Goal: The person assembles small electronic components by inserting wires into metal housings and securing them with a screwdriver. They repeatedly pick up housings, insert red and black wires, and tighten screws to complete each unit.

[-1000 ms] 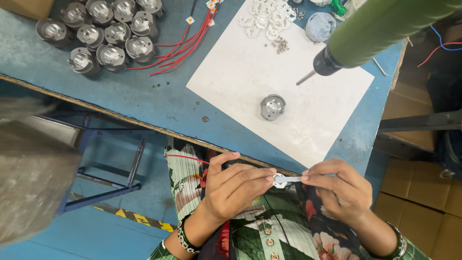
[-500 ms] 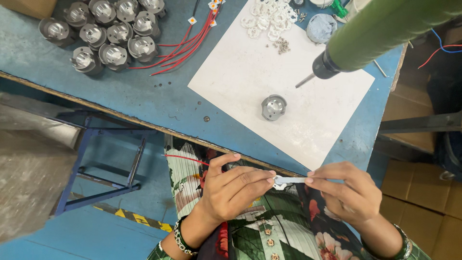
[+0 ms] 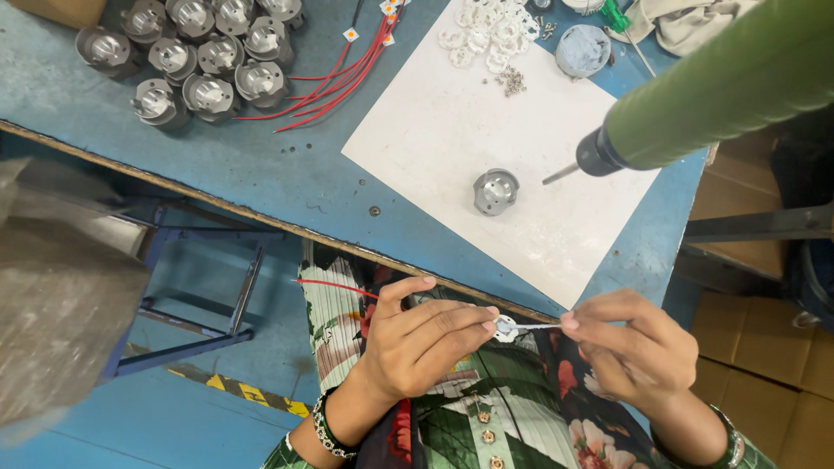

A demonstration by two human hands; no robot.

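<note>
My left hand point(image 3: 426, 334) pinches a small white ring-shaped part point(image 3: 506, 328) between thumb and fingers, over my lap just below the table edge. A red wire point(image 3: 334, 286) runs from that hand toward the left. My right hand point(image 3: 630, 347) holds a thin silvery tool point(image 3: 539, 326) with its tip against the white part. One metal cup-shaped housing point(image 3: 495, 191) stands on the white sheet point(image 3: 452, 130) on the blue table point(image 3: 261, 165).
A green electric screwdriver point(image 3: 704, 95) hangs over the table's right side, bit pointing left. Several metal housings point(image 3: 191, 56) are grouped at the back left beside red wires point(image 3: 339, 74). White rings point(image 3: 486, 30), small screws point(image 3: 511, 80) and a round grey lid point(image 3: 582, 50) lie at the back. Cardboard boxes point(image 3: 764, 365) sit at the right.
Both hands have stayed together over my lap on the white part; the fingers shifted slightly and the view moved a little.
</note>
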